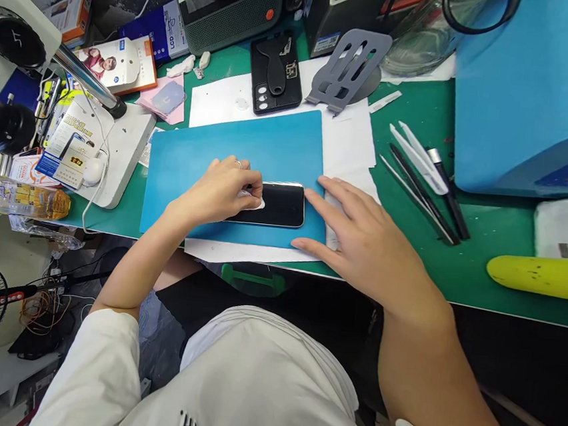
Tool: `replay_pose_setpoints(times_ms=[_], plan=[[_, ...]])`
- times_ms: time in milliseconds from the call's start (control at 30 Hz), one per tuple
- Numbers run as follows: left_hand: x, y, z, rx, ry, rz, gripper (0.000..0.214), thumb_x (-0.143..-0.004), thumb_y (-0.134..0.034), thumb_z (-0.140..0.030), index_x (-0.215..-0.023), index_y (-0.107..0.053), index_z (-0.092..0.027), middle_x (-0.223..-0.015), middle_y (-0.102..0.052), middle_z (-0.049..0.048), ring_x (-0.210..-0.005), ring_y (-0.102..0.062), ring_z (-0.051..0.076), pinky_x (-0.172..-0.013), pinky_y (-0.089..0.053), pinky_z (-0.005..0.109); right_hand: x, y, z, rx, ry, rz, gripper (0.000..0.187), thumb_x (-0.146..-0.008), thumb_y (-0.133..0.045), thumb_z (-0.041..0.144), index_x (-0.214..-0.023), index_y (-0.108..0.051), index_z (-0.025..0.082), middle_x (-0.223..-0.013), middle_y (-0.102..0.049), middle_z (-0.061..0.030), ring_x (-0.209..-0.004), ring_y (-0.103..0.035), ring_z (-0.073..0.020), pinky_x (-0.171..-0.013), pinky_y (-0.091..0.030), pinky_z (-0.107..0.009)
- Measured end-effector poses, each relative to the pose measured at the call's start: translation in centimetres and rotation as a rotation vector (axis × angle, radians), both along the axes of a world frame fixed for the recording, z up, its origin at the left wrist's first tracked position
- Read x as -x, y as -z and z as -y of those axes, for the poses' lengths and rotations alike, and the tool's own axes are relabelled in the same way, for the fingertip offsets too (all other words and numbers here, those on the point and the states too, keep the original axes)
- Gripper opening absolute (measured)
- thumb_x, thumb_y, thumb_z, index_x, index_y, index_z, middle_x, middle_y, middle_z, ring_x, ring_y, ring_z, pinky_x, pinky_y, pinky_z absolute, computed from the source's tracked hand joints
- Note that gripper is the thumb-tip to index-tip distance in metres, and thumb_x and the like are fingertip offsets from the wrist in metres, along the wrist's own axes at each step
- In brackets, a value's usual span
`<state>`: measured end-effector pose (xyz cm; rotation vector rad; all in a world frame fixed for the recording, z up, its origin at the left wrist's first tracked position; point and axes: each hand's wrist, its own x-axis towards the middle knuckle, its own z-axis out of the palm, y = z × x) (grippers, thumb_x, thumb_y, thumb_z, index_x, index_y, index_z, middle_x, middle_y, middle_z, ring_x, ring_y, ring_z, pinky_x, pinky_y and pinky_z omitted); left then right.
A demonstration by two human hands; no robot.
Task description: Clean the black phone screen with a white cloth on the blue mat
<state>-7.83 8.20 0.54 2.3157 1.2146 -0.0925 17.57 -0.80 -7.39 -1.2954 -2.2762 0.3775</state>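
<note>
A black smartphone (281, 205) lies screen up on a blue mat (250, 146) near the desk's front edge. My left hand (216, 190) rests on the phone's left half, its fingers closed on a small white wipe (253, 202) pressed to the screen. A ring shows on one finger. My right hand (357, 237) lies flat and open beside the phone's right end, fingertips touching the mat and the phone's edge.
White paper sheets (351, 146) lie under the mat on the green desk. Tweezers and thin tools (425, 180) lie to the right. A black phone case (276, 71) and grey stand (348, 68) sit behind. A microscope base (124, 151) stands left, a blue box (536, 97) right, a yellow object (544, 277) front right.
</note>
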Motion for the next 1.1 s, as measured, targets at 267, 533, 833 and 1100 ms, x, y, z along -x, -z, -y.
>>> replay_pose_setpoints(times_ms=[267,533,833,1100], plan=[[0.6,-0.3,-1.9,-0.027,-0.055,-0.044,0.013,-0.095,-0.070,-0.028,-0.085,-0.072,-0.021,-0.089,-0.058,0.0040,-0.100,-0.055,0.028,-0.098,-0.036,0.046,0.1,-0.2,0.0,-0.001,0.006,-0.008,0.076,-0.103,-0.054,0.059,-0.164,-0.042,0.015,-0.162,-0.050,-0.0272,-0.151,-0.048,-0.0426,-0.120,-0.045,-0.064],[0.1,-0.2,-0.9,0.014,-0.040,-0.036,0.017,-0.096,-0.069,-0.029,-0.083,-0.061,-0.021,-0.091,-0.059,0.0021,-0.101,-0.054,0.026,-0.097,-0.034,0.043,0.1,-0.3,-0.1,0.014,0.005,-0.021,0.077,-0.102,-0.055,0.058,-0.166,-0.040,0.018,-0.162,-0.050,-0.0253,-0.151,-0.048,-0.0423,-0.120,-0.044,-0.063],[0.5,-0.4,-0.7,-0.011,-0.028,-0.075,0.028,-0.096,-0.069,-0.030,-0.084,-0.044,-0.023,-0.090,-0.057,0.0009,-0.098,-0.053,0.026,-0.093,-0.034,0.041,0.1,-0.3,0.0,0.021,0.007,-0.018,0.076,-0.103,-0.054,0.059,-0.166,-0.039,0.018,-0.163,-0.049,-0.0260,-0.152,-0.047,-0.0423,-0.121,-0.043,-0.064],[0.6,-0.3,-1.1,-0.043,-0.045,-0.095,0.030,-0.095,-0.069,-0.031,-0.085,-0.042,-0.023,-0.092,-0.059,0.0018,-0.101,-0.055,0.028,-0.094,-0.034,0.041,0.2,-0.3,-0.1,0.030,0.016,-0.018,0.075,-0.103,-0.053,0.060,-0.164,-0.042,0.017,-0.163,-0.049,-0.0254,-0.152,-0.047,-0.0422,-0.121,-0.043,-0.063]])
